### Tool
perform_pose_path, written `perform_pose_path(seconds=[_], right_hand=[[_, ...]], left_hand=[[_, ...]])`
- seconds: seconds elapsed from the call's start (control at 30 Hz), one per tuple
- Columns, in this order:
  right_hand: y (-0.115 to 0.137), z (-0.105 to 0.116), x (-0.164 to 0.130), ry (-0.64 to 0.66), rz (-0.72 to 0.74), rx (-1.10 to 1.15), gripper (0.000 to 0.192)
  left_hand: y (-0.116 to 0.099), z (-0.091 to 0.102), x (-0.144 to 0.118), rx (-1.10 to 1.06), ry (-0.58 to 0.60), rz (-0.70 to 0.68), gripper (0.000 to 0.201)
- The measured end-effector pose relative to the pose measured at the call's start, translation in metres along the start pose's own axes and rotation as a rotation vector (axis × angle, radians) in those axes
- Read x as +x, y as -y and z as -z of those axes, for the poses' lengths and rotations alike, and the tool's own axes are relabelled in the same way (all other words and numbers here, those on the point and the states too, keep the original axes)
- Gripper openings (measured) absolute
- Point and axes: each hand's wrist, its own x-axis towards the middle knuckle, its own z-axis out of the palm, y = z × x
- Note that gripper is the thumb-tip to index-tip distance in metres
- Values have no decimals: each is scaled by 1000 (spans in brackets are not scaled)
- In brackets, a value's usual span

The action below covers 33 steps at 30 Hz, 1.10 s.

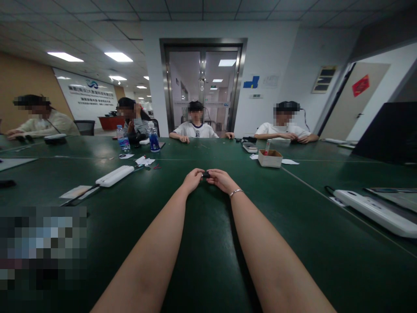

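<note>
Both my arms stretch forward over the dark green table (208,261). My left hand (193,178) and my right hand (220,178) meet at the middle, fingers pinched on a small black object (206,174) held between them just above the tabletop. It is too small to tell what it is. A thin bracelet (236,192) circles my right wrist.
A white power strip (114,175) lies to the left, another (374,211) at the right. A small cardboard box (270,158) stands ahead right, water bottles (154,140) ahead left. Several people sit along the far edge. A dark screen (387,130) stands far right.
</note>
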Motion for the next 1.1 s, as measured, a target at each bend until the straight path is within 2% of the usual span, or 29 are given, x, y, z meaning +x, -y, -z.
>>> perform_pose_path(seconds=[0.43, 0.7, 0.9, 1.1], right_hand=[[-1, 0, 1, 10, -2, 8, 7], [-1, 1, 1, 9, 3, -3, 7], [-1, 0, 1, -2, 7, 12, 11], [1, 0, -2, 30, 1, -25, 12]], left_hand=[[9, 0, 6, 27, 11, -4, 27], [4, -1, 3, -7, 2, -4, 25], [9, 1, 5, 44, -40, -28, 25], [5, 1, 4, -75, -10, 10, 23]])
